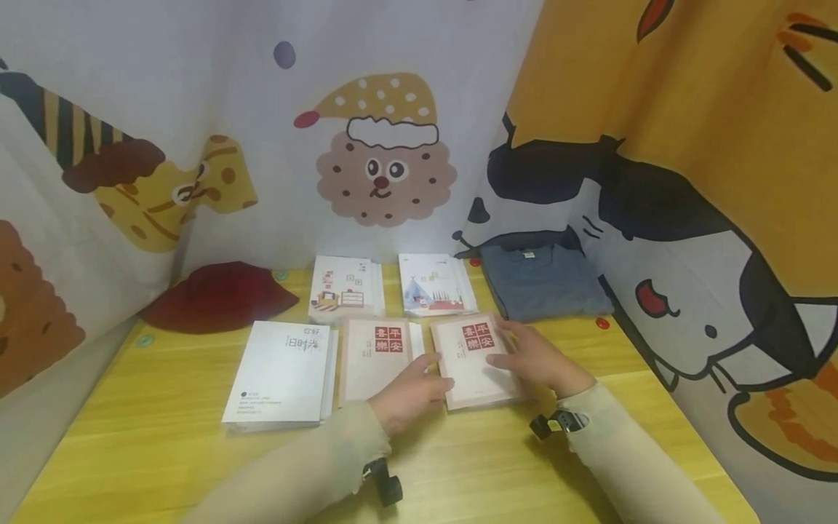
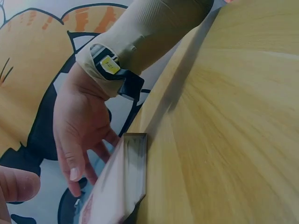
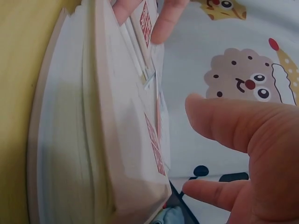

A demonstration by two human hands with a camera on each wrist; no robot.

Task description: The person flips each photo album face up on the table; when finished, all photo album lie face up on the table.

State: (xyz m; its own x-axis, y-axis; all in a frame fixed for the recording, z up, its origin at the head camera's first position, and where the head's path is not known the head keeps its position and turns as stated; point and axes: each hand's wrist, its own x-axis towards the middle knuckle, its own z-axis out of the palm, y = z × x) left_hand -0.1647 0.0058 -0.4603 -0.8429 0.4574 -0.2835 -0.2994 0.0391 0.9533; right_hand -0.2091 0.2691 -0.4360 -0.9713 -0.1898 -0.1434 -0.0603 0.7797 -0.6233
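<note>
A pale pink book with red square characters on its cover lies on the table between my two hands. At its left edge is my left hand, with thumb and finger extended over or beside the cover. My right hand is at its right edge, fingers loosely spread and the thumb over the cover. In the right wrist view, the book's page block faces the camera, and the right thumb stands apart from the cover. A matching pink book lies just left, partly behind my left hand.
A white book stack lies at left. Behind are two illustrated book stacks, one left and one right. A dark red hat lies back left, a folded grey-blue shirt back right. Printed curtains border the wooden table.
</note>
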